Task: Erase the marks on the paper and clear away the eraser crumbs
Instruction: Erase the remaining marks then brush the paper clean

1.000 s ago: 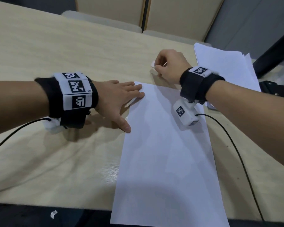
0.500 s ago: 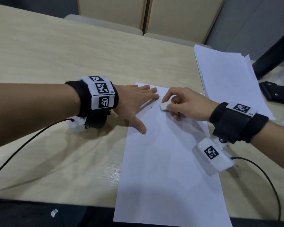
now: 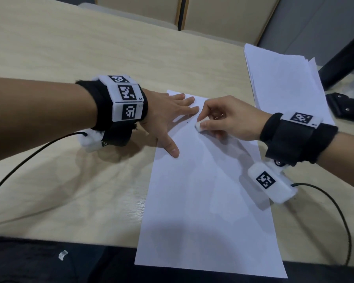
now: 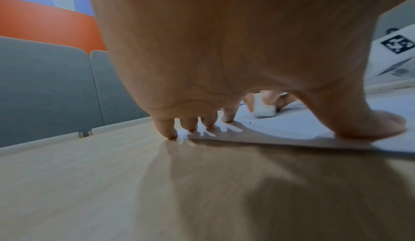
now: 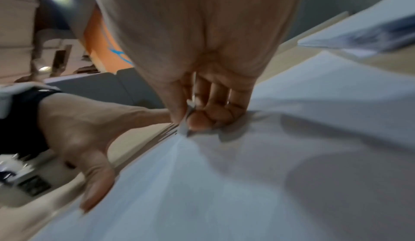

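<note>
A white sheet of paper [image 3: 208,201] lies lengthwise on the pale wooden table [image 3: 70,180]. My left hand [image 3: 170,119] lies flat with spread fingers on the sheet's far left corner, thumb on the left edge. My right hand [image 3: 223,119] pinches a small white eraser [image 3: 200,123] between thumb and fingers, its tip down on the paper just right of my left fingertips. A tiny dark speck [image 3: 187,122] sits on the paper beside the eraser. The left wrist view shows the eraser [image 4: 264,109] past my left hand [image 4: 224,85]. In the blurred right wrist view my right hand [image 5: 202,113] presses onto the paper [image 5: 247,182].
A stack of white sheets [image 3: 284,82] lies at the far right of the table. A black object [image 3: 347,107] sits beyond it at the right edge. Cables [image 3: 335,211] trail from both wrist cameras. Chair backs [image 3: 192,13] stand behind the table.
My right hand brought the eraser from beyond the sheet's far edge onto the paper, close to my left fingertips. My left hand has slid a little further onto the sheet's corner.
</note>
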